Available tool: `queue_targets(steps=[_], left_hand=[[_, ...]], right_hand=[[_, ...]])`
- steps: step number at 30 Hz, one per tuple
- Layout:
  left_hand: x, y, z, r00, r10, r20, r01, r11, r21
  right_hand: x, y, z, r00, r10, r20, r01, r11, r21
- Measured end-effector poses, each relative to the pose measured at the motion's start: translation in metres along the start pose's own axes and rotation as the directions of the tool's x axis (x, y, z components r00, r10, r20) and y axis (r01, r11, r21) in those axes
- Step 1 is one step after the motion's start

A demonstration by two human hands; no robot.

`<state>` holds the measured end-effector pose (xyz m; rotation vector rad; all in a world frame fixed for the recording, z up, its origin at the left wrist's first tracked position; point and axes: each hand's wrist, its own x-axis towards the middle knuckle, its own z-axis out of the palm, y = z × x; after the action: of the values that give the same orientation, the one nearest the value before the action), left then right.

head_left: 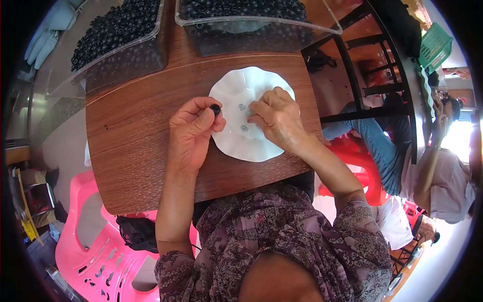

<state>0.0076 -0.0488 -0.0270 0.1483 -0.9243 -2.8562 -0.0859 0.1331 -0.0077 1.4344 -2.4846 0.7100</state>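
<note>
The person's left hand (193, 126) pinches a small black round rubber ring (216, 108) between thumb and forefinger, the other fingers curled in beneath. The ring sits at the very tip of that pinch, raised just over the left edge of a white scalloped plastic dish (236, 146) that lies on the dark brown wood-grain tabletop (131, 141).

Just to the right of the pinch, the right hand (276, 118) rests on the dish with its fingers bent down onto the middle, where a few tiny pale blue-green pieces (243, 117) lie; whether those fingertips have hold of one I cannot tell.

Beyond both hands, at the far edge of the table, stand two clear plastic trays: the left tray (146, 43) and the right tray (261, 25), each heaped with the same black rings.

Off to the right of the hands, another person in a blue sleeve (382, 146) sits near a red plastic stool (352, 161). A pink plastic chair (95, 251) stands below the table's near left corner.
</note>
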Motion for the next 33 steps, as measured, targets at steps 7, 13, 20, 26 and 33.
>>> queue_targets(steps=[7,13,20,26,33], left_hand=[[-0.001,0.000,0.002,1.000,0.006,-0.028,-0.004,0.996,0.085],[-0.001,0.000,0.002,1.000,0.001,-0.011,-0.001,0.998,0.067],[-0.001,-0.002,0.002,1.000,-0.019,0.012,0.018,0.999,0.037],[-0.002,-0.001,0.005,1.000,-0.016,0.027,0.015,0.999,0.041],[-0.003,0.001,0.003,1.000,0.019,0.002,-0.020,0.999,0.037]], right_hand=[[0.000,0.000,0.009,0.999,0.005,0.038,-0.003,0.999,-0.048],[-0.003,0.000,0.007,0.999,0.050,0.020,-0.051,0.998,0.042],[-0.005,0.002,0.008,0.999,0.039,0.006,-0.039,0.994,0.102],[-0.002,-0.005,0.002,0.999,0.048,0.013,-0.049,0.989,0.139],[0.004,-0.007,0.009,0.999,0.024,-0.040,-0.019,0.992,0.127]])
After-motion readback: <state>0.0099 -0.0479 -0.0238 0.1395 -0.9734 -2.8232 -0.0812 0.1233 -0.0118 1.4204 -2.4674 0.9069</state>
